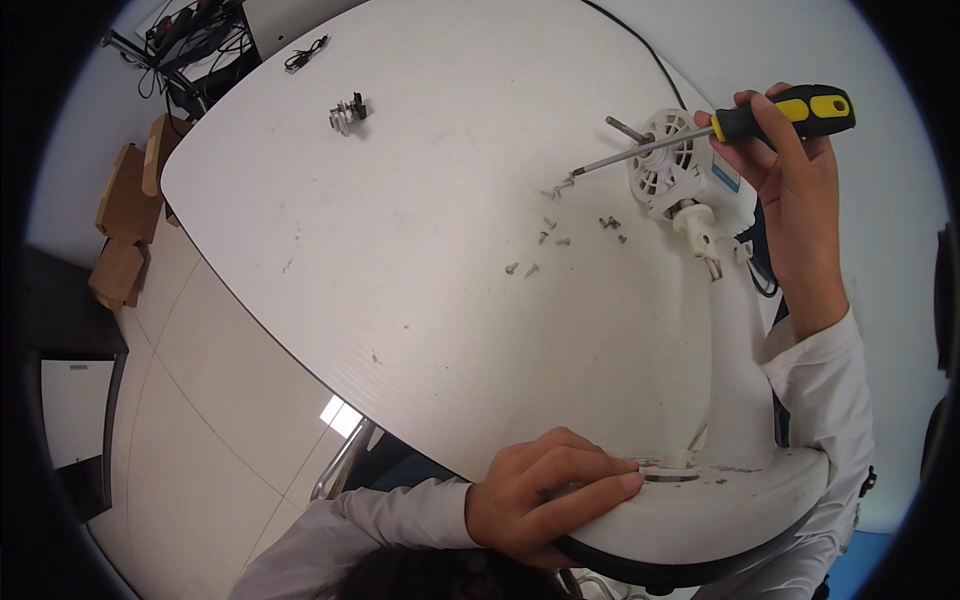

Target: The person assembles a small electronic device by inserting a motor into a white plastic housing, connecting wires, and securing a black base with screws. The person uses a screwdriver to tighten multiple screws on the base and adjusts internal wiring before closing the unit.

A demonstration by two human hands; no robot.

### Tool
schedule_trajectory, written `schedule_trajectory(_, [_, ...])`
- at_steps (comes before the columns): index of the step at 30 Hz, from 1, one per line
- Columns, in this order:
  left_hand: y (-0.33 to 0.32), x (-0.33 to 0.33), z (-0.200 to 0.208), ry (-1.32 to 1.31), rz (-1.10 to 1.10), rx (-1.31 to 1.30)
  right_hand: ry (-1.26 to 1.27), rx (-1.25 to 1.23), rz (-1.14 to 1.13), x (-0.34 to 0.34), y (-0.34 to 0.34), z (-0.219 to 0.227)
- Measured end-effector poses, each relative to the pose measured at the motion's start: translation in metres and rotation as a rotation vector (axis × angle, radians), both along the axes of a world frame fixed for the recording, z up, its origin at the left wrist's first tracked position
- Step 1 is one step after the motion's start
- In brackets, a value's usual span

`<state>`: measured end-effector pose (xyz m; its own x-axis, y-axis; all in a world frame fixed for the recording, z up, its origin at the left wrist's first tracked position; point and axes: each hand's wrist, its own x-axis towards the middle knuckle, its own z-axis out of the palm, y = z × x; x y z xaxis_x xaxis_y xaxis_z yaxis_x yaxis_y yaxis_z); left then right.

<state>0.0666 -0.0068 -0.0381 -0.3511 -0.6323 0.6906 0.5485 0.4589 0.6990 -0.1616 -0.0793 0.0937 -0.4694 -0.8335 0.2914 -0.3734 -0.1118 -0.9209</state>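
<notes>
My right hand (805, 210) is closed around the black-and-yellow handle of a screwdriver (825, 112). The screwdriver's shaft points left across the front of the fan's motor housing (672, 190), and its tip is at a small group of screws (560, 186) on the table. This white electric fan has no blades or grille on it, and a bare metal shaft sticks out of the motor. My left hand (550, 495) grips the near left edge of the round, dirt-speckled fan base (700, 520). A white column (740, 350) joins base and motor housing.
Several loose screws (532, 269) and darker ones (611, 223) lie on the white table (400, 250). Farther left are a small metal-and-black part (348, 114) and a short black cable (306, 54). Cardboard boxes (128, 195) stand beyond the table's left edge. A wall borders the right.
</notes>
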Motion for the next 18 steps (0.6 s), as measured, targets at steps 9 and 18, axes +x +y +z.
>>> schedule_trajectory(9, [-0.002,0.002,0.001,-0.055,-0.017,-0.024,-0.054,-0.005,0.026,-0.009,-0.001,-0.001])
schedule_trajectory(18, [-0.001,0.003,-0.004,0.006,-0.02,-0.018,-0.1,-0.086,0.02,-0.009,0.004,0.016])
